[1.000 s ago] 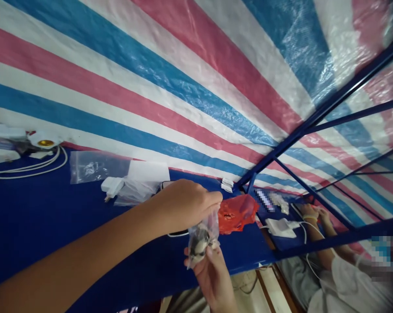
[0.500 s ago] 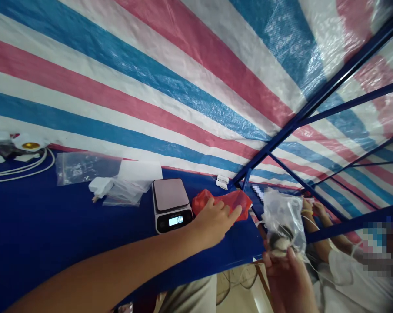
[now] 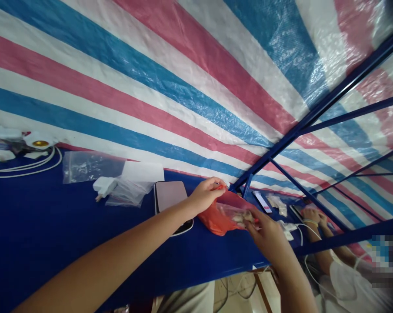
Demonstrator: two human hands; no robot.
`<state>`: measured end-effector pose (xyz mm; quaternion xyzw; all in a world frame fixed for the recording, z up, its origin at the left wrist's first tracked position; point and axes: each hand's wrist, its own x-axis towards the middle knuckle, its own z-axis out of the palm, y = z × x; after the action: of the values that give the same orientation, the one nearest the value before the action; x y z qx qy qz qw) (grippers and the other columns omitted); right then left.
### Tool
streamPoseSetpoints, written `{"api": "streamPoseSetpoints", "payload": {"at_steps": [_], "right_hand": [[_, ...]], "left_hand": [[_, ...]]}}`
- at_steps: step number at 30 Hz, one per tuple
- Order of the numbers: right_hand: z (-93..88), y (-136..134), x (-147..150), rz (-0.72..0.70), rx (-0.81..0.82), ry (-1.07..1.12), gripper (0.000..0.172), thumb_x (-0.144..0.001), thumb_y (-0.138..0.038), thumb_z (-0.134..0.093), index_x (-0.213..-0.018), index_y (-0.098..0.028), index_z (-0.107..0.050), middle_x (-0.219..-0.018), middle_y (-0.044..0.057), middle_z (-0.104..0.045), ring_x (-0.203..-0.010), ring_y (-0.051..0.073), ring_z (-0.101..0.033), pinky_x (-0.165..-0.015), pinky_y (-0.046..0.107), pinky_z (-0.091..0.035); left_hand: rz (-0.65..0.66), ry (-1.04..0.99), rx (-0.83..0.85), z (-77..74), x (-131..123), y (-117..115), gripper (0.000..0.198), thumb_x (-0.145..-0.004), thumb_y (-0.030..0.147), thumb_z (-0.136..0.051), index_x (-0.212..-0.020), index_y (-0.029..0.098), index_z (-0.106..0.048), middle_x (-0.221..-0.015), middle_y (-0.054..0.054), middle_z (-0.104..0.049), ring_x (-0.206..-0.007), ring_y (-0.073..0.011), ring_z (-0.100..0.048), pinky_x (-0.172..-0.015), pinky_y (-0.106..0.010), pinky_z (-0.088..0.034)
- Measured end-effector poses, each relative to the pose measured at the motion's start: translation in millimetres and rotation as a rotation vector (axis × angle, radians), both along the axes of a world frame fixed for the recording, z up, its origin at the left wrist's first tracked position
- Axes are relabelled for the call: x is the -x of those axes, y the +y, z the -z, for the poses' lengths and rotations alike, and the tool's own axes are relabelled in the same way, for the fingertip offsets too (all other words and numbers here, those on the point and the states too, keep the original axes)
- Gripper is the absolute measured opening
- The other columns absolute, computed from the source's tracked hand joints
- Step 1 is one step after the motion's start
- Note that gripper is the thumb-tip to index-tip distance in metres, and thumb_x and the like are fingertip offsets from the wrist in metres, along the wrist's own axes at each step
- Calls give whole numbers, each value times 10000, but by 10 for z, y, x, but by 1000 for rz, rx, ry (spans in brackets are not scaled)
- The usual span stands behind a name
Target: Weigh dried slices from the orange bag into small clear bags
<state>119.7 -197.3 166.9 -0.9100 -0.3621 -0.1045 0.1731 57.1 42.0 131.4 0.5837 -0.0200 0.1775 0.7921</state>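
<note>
My left hand (image 3: pixel 205 194) pinches the upper edge of a red plastic bag (image 3: pixel 216 219) that lies on the blue table (image 3: pixel 53 226), holding its mouth up. My right hand (image 3: pixel 264 232) reaches in from the right and grips a small clear bag (image 3: pixel 237 214) of dark and pale small parts at the red bag's opening. Just left of the red bag stands a small kitchen scale (image 3: pixel 170 196), partly hidden by my left forearm.
Clear zip bags (image 3: pixel 88 166), a white plug adapter (image 3: pixel 104 186) and white paper (image 3: pixel 143 171) lie further left. White cables (image 3: pixel 27 166) and a lamp holder (image 3: pixel 40 141) sit at far left. Another person's hands (image 3: pixel 314 215) work beyond the blue frame bars (image 3: pixel 297 130).
My right hand brought the clear bag from the table's right edge into the red bag's mouth. My left hand went from resting flat on the red bag to pinching its top edge.
</note>
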Motion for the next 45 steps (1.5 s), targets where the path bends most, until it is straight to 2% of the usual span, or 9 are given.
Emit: {"api": "streamPoseSetpoints", "payload": {"at_steps": [5, 13, 19, 24, 29, 33, 39, 43, 45], "right_hand": [[-110, 445, -216, -55, 125, 49, 289, -912, -341, -528, -1075, -207, -726, -968, 88, -773, -838, 240, -728, -758, 339, -523], [-351, 722, -298, -48, -57, -75, 244, -903, -349, -537, -957, -208, -728, -895, 72, -775, -793, 217, -734, -727, 306, -518], [-534, 459, -246, 74, -253, -57, 313, -874, -461, -622, -982, -192, -740, -874, 82, -770, -784, 247, -739, -726, 342, -547], [-583, 38, 310, 146, -590, 155, 384, -771, -512, -800, -1003, -211, -746, -931, 70, -767, -788, 227, -726, -706, 306, -578], [-303, -68, 864, 124, -767, 452, 345, -755, -463, -848, -985, -237, -726, -904, 62, -741, -717, 198, -682, -593, 261, -560], [68, 314, 982, -4, -879, 835, 307, -786, -447, -834, -924, -217, -685, -761, 27, -687, -610, 155, -628, -531, 235, -517], [772, 1102, 1137, -32, -865, 1121, 440, -765, -563, -812, -991, -222, -647, -847, 10, -689, -664, 181, -677, -532, 268, -540], [1068, 1340, 1512, -48, -740, 637, 380, -949, -540, -605, -1108, -200, -664, -1006, 108, -723, -875, 252, -710, -765, 385, -591], [1098, 1429, 1803, -195, -666, 455, 304, -1013, -413, -524, -1181, -208, -672, -1152, 135, -720, -1069, 274, -688, -964, 440, -545]], "left_hand": [[24, 24, -11, -69, 175, 77, 176, -830, 237, -660, -996, 177, -652, -1051, -53, -699, -1012, -162, -645, -994, -354, -464], [-15, 37, -106, 25, 228, 249, 167, -822, 223, -628, -978, 171, -652, -1025, -58, -695, -963, -178, -640, -935, -364, -491], [-57, 18, -262, 27, 263, 217, 197, -858, 266, -614, -1035, 189, -652, -1095, -77, -696, -1037, -209, -648, -950, -390, -513], [-149, -112, -425, -93, 511, 175, 489, -855, 454, -687, -1271, 219, -581, -1406, -125, -582, -1326, -261, -529, -1134, -450, -415], [181, 20, -422, -166, 1154, 211, 834, -769, 557, -778, -1467, 262, -428, -1461, -153, -545, -1324, -285, -552, -1120, -472, -434], [241, 221, -334, 108, 1624, 250, 884, -759, 493, -803, -1493, 282, -359, -1340, -128, -633, -1256, -276, -607, -1076, -475, -461], [-184, 496, -100, 615, 2162, 511, 580, -817, 513, -693, -1266, 210, -485, -817, 11, -656, -744, -170, -673, -720, -313, -533], [-477, 655, -380, 776, 2526, 778, 579, -830, 578, -629, -1261, 227, -471, -770, 17, -677, -610, -167, -620, -585, -283, -476], [-588, 712, -548, 854, 2665, 883, 559, -827, 582, -615, -1243, 228, -494, -811, -4, -713, -667, -187, -657, -628, -290, -490]]}}
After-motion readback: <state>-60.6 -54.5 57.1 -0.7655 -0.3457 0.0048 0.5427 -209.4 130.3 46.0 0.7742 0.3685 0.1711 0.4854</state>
